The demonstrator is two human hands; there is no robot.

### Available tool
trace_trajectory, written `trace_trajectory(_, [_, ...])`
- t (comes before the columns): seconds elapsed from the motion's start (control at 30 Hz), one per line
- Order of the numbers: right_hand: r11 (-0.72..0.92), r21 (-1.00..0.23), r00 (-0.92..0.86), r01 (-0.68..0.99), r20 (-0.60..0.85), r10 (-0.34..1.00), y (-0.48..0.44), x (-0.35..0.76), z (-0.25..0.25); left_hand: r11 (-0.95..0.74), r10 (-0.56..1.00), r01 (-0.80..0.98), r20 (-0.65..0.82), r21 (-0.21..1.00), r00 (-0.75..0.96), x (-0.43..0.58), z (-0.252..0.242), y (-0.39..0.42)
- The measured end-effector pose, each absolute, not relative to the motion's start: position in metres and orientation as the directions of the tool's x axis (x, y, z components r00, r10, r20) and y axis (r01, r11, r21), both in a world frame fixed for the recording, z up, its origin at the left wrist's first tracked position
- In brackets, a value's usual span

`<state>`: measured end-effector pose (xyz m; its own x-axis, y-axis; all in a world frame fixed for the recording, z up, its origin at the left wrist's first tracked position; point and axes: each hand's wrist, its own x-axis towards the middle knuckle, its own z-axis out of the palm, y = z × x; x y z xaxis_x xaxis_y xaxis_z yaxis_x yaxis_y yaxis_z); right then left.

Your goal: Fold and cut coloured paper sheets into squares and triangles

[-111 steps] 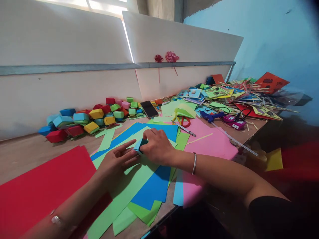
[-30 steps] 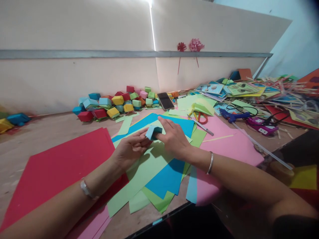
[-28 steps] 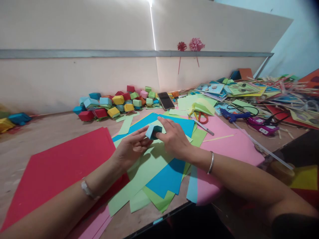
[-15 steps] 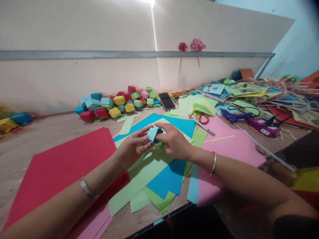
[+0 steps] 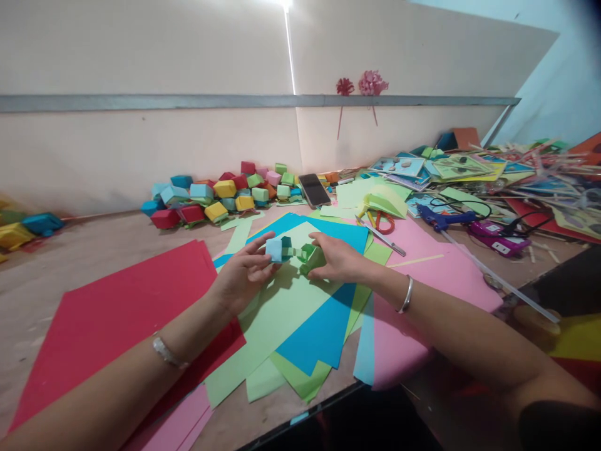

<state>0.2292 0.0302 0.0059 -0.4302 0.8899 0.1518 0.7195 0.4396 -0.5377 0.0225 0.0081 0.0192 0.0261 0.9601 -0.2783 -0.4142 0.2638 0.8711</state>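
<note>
My left hand [image 5: 244,275] pinches a small light-blue folded paper box [image 5: 274,248] just above the table. My right hand [image 5: 335,258] is closed on a small green folded paper piece [image 5: 310,255] right beside it. A narrow green strip runs between the two pieces. Both hands hover over overlapping green and blue paper sheets [image 5: 300,307].
A red sheet [image 5: 117,313] lies at left, pink sheets [image 5: 422,269] at right. A pile of coloured paper boxes [image 5: 220,194] and a phone [image 5: 313,189] sit at the back. Scissors [image 5: 378,225], a blue glue gun [image 5: 439,218] and a heap of cards and sticks [image 5: 493,175] crowd the right.
The hands have drawn apart: the left took the blue box leftward, and the right now holds a green piece, where before both hands were together on the blue box.
</note>
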Motion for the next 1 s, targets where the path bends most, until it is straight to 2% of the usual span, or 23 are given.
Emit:
trace_trajectory(0.1, [0.443,-0.523,-0.423,0.728,0.167,0.891,0.031,0.227,0.006,0.243,0.968,-0.408,-0.247,0.880,0.045,0.021,0.017,0.008])
trace_trajectory(0.2, [0.517,-0.505,-0.446,0.692,0.264,0.855,0.030,0.227,0.010,0.214,0.976,-0.382,-0.214,0.899,0.043,0.020,0.015,0.009])
trace_trajectory(0.33, [0.535,-0.593,-0.399,0.602,0.357,0.845,0.029,0.228,0.015,0.154,0.988,-0.315,-0.150,0.937,0.036,0.019,0.012,0.009])
trace_trajectory(0.6, [0.480,-0.703,-0.334,0.524,0.349,0.875,0.026,0.225,0.014,0.091,0.995,-0.229,-0.077,0.969,0.069,0.022,0.007,0.004])
trace_trajectory(1.0, [0.757,-0.434,-0.491,0.487,0.581,0.649,0.023,0.225,0.012,0.159,0.986,-0.195,-0.145,0.968,0.087,0.024,0.003,0.004])
